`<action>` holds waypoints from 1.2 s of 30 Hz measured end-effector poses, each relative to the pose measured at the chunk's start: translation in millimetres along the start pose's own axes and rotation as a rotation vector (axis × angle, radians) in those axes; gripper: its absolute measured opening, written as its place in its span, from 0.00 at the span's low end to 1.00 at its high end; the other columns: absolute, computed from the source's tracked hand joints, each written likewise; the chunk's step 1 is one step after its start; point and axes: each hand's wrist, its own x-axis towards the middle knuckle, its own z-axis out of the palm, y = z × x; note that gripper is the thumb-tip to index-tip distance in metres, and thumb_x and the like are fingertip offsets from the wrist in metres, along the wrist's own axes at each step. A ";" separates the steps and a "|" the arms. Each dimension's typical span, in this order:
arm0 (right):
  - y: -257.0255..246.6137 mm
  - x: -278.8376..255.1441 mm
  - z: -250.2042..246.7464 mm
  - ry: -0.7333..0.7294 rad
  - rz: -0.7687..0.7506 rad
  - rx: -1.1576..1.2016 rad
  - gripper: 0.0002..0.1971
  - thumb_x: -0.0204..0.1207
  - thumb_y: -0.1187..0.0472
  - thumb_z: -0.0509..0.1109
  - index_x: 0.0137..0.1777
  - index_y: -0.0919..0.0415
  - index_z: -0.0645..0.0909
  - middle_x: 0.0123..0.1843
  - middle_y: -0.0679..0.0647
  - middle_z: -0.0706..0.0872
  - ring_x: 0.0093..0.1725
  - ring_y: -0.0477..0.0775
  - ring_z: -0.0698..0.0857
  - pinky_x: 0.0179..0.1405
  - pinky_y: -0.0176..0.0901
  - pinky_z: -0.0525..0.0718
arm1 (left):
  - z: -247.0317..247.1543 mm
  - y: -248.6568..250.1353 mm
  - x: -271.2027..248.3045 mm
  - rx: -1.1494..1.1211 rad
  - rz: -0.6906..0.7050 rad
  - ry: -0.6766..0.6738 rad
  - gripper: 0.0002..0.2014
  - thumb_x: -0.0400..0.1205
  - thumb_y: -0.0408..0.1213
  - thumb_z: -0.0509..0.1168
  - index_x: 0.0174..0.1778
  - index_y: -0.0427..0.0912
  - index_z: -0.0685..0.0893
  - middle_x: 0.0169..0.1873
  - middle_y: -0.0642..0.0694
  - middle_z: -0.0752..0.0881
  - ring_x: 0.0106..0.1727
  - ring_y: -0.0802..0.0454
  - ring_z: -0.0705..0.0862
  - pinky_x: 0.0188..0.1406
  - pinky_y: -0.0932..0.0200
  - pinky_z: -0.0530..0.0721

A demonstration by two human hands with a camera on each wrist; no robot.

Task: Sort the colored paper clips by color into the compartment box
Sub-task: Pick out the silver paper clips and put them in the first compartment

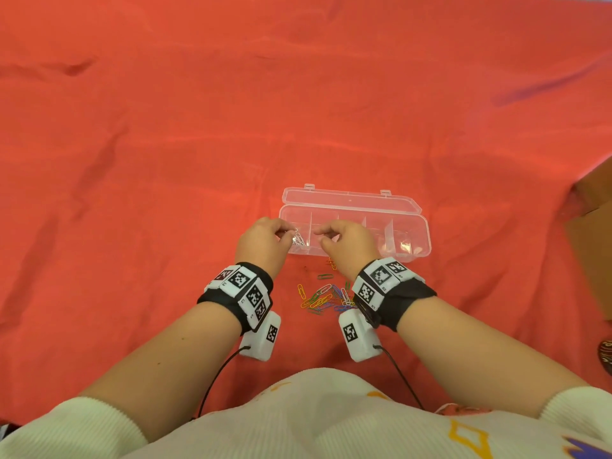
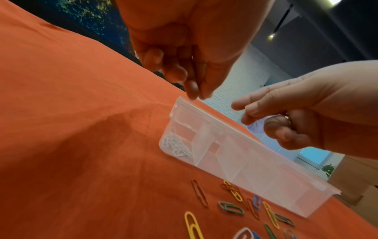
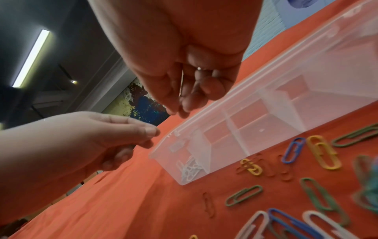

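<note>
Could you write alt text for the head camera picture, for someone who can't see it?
Two hands hover over an open clear box on a red cloth; white clips lie in its left end compartment. Mixed colored clips lie loose between the wrists.

The head view looks steeply down from above the person's chest onto the red cloth, both forearms reaching forward. The left wrist view sits low beside the cloth, looking up along the left hand toward the ceiling. The right wrist view does likewise under the right hand. All three share the compartment box and the loose clips.
</note>
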 end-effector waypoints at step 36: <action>96.2 -47.9 -16.3 -0.101 0.230 0.050 0.08 0.74 0.67 0.70 0.38 0.53 0.82 0.32 0.48 0.83 0.23 0.46 0.79 0.29 0.36 0.80 | 65.4 -0.2 -52.7 0.107 0.086 -0.369 0.03 0.72 0.38 0.68 0.35 0.51 0.81 0.33 0.54 0.85 0.42 0.51 0.84 0.52 0.53 0.80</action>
